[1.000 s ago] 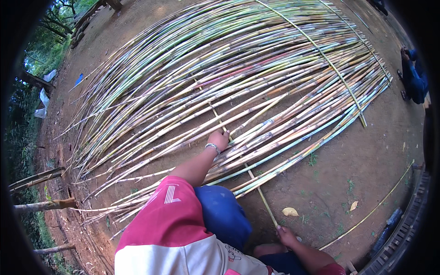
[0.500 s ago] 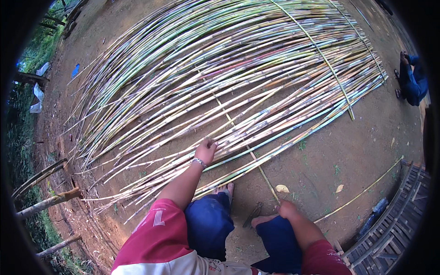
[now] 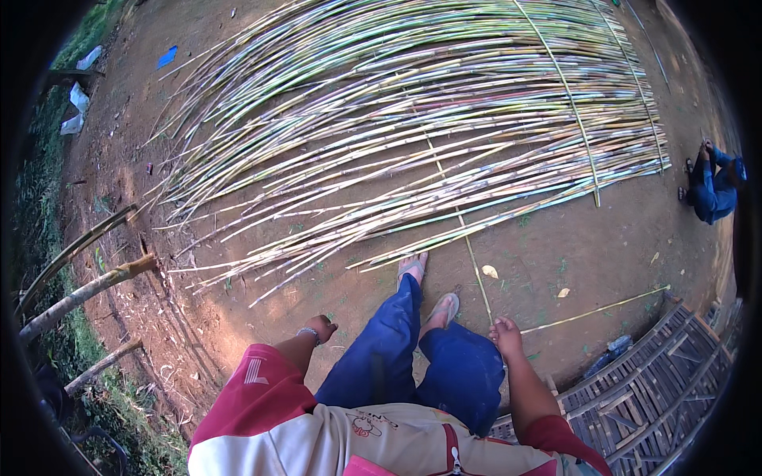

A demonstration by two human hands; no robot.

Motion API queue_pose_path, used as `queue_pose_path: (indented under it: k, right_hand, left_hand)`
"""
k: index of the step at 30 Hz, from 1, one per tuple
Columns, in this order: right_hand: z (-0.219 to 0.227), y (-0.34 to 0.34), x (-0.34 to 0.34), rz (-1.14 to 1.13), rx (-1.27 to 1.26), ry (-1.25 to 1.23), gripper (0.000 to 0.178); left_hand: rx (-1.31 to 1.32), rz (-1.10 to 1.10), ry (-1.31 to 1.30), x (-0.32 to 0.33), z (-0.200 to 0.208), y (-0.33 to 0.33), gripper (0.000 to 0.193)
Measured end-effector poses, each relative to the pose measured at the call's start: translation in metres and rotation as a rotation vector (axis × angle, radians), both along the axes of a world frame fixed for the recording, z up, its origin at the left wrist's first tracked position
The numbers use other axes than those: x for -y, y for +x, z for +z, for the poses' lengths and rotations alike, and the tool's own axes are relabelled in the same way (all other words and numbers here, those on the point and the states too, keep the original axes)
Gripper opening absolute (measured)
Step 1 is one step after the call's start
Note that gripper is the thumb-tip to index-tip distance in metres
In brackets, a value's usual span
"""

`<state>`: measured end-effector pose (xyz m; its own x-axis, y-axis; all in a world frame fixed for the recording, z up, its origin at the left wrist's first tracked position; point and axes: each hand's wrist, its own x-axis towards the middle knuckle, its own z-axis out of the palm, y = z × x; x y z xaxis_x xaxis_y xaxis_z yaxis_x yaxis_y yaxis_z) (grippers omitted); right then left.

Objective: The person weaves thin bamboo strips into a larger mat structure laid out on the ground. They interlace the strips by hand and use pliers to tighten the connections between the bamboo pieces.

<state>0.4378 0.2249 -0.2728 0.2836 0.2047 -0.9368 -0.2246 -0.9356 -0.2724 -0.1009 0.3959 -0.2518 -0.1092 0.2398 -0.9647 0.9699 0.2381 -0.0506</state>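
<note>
Long jointed canes (image 3: 373, 164), green, yellow and brownish, lie side by side across the ground in front of me. A thin pole (image 3: 474, 263) runs beneath them and sticks out toward me. At its near end is my right hand (image 3: 508, 337), fingers curled and seemingly closed on the tip. My left hand (image 3: 321, 327), with a bracelet at the wrist, hangs over bare soil left of my legs. Its fingers are loosely curled with nothing visible in them, apart from the canes.
Two thin poles cross over the canes at the right; one is this crosspiece (image 3: 565, 95). A single cane (image 3: 603, 306) lies near a slatted bamboo platform (image 3: 647, 397). Another person (image 3: 713, 184) crouches at right. Wooden rails (image 3: 87, 297) and vegetation border the left.
My left hand has left the canes and drawn back toward my left side. My view has risen and shifted back, as if I straightened up. My right hand stays by the pole's end.
</note>
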Motion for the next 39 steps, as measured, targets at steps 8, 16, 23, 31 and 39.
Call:
queue_pose_path:
  k: [8, 16, 23, 31, 39]
  right_hand:
    - [0.007, 0.006, 0.079, 0.139, -0.125, -0.118, 0.031]
    - [0.064, 0.096, 0.041, 0.035, -0.058, -0.030, 0.030]
    - [0.043, 0.180, 0.087, -0.152, 0.136, -0.059, 0.035]
    - [-0.001, 0.152, 0.153, -0.237, 0.041, -0.084, 0.032]
    - [-0.053, 0.119, 0.087, -0.170, 0.125, 0.021, 0.026]
  left_hand:
    - [0.064, 0.139, 0.237, -0.041, 0.063, 0.037, 0.046]
    - [0.009, 0.074, 0.124, -0.031, 0.153, 0.042, 0.053]
    - [-0.110, -0.151, 0.312, -0.119, 0.192, 0.055, 0.055]
    - [-0.043, -0.140, 0.456, -0.213, 0.191, 0.114, 0.050]
    - [0.204, -0.259, 0.377, -0.277, 0.139, 0.170, 0.054]
